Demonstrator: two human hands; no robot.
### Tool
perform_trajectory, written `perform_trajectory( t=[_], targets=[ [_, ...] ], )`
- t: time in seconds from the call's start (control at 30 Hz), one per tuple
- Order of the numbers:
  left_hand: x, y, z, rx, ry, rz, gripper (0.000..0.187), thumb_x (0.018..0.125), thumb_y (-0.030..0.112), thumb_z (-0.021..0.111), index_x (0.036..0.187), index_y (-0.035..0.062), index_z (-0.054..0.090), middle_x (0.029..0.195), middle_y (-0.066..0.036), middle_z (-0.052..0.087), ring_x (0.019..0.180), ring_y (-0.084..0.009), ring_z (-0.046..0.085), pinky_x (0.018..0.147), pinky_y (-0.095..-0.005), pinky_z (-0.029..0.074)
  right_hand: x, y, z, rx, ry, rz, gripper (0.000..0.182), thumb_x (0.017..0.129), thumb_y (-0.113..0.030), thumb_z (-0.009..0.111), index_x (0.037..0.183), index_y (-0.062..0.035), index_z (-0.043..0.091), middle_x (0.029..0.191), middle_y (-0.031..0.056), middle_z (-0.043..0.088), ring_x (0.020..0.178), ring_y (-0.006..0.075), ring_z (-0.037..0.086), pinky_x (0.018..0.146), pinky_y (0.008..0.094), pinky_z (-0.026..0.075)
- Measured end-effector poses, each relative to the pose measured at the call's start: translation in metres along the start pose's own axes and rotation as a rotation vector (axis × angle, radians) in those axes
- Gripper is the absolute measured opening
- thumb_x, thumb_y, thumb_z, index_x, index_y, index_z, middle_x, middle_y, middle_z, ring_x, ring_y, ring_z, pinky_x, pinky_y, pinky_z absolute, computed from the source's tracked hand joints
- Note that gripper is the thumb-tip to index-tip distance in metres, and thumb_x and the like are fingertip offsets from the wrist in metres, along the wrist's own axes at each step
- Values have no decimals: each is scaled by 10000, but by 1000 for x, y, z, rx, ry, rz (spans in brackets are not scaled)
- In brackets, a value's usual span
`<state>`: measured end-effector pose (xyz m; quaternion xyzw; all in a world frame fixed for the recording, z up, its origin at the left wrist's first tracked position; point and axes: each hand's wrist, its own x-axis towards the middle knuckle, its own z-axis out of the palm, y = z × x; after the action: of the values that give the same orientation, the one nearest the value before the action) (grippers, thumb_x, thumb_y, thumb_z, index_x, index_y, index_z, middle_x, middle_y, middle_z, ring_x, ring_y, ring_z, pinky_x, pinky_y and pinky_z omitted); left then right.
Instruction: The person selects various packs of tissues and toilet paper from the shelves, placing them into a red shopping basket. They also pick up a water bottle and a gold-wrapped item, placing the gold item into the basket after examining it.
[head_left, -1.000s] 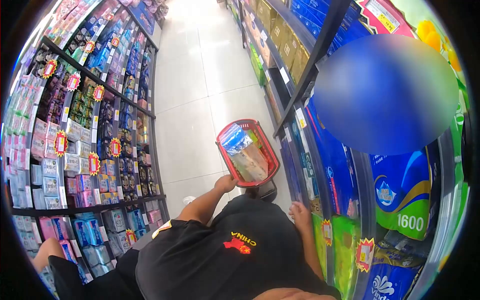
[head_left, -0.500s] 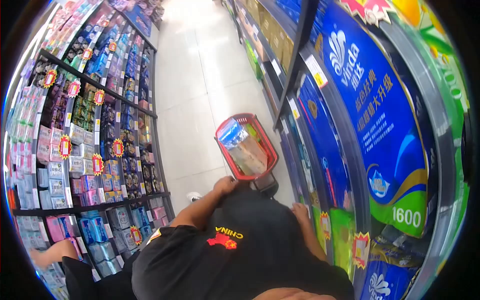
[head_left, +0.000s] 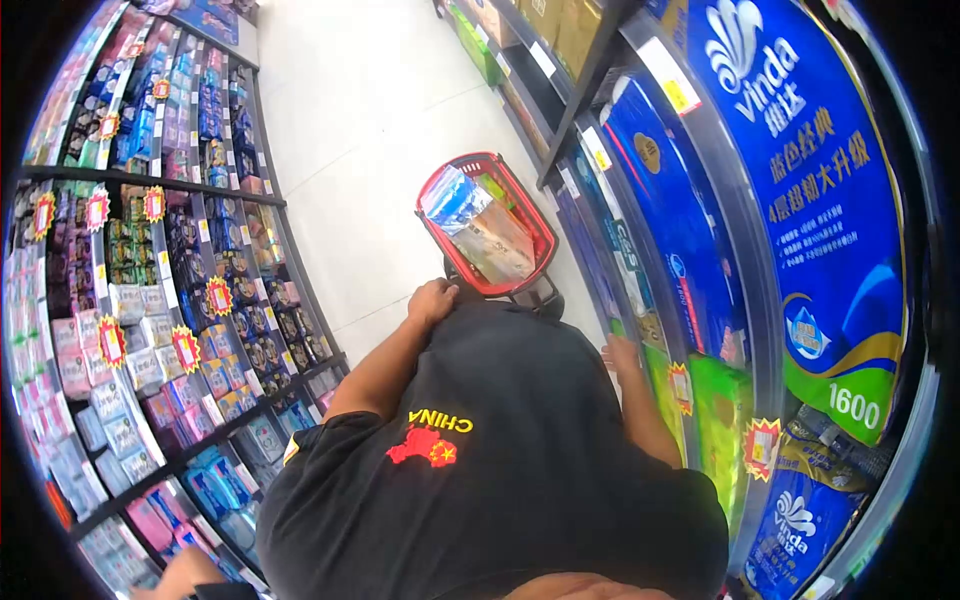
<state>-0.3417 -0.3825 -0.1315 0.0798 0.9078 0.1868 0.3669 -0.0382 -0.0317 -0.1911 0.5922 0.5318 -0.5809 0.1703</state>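
My left hand point(head_left: 434, 301) hangs by my left side with its fingers curled in, and nothing shows in them. On my right side, my right hand point(head_left: 621, 354) hangs low beside the shelf of paper packs, its fingers loosely stretched and holding nothing visible. A red shopping basket point(head_left: 546, 240) is in front of me, beyond my belly, and neither hand visibly touches it. Inside lie a clear and blue plastic pack point(head_left: 482, 226) and something green point(head_left: 497, 190) partly beneath it. The near end of the basket meets dark shapes I cannot make out.
Shelves of large blue Vinda paper packs point(head_left: 790, 150) line my right. Tall shelves with small tissue packs point(head_left: 140, 340) and price stars stand at left. Between them runs a pale tiled floor point(head_left: 330, 150). Another person's arm point(head_left: 185, 572) shows at the lower left edge.
The shelves have shifted in view, and the basket appears higher up. Both my hands show higher in view too. The other person's arm at lower left has moved lower and to the right.
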Motion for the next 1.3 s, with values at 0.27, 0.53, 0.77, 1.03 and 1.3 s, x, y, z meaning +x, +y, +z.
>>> perform_trajectory(
  t=[0.27,0.53,0.77,1.03,1.3],
  targets=[
    [99,-62,-90,-192,-22,64,434,883,396,539,1035,27,710,1063,-210,686,1041,-358,641,923,-417,483,-23,-90,130,53,-1,-51,369,919,-355,579,1142,-63,599,895,72,650,683,152,626,552,278,480],
    [153,-133,-147,-50,-23,68,473,853,386,543,994,-38,695,1018,-263,676,1025,-388,639,916,-446,478,-54,-166,238,5,-138,-206,294,949,-301,575,1097,-51,619,846,31,642,665,118,606,555,262,478],
    [172,-136,-164,-82,-50,84,471,866,391,536,1030,-19,699,1076,-242,671,1069,-376,624,942,-430,471,-43,-148,230,12,4,-131,392,920,-353,587,1104,-8,615,826,90,656,629,145,614,570,278,498],
    [188,-109,-167,-195,-136,43,467,881,377,555,1064,-32,686,1068,-252,674,1067,-374,628,945,-418,469,-44,-165,222,36,19,-33,351,905,-325,598,1090,-28,613,822,75,627,620,153,586,532,282,481],
    [198,-104,-185,-237,-70,7,470,883,372,562,1084,-37,674,1091,-255,667,1079,-373,623,950,-417,466,10,-214,242,84,-87,-107,328,892,-326,604,1039,-34,636,786,49,620,590,131,588,482,271,459]
  ],
)
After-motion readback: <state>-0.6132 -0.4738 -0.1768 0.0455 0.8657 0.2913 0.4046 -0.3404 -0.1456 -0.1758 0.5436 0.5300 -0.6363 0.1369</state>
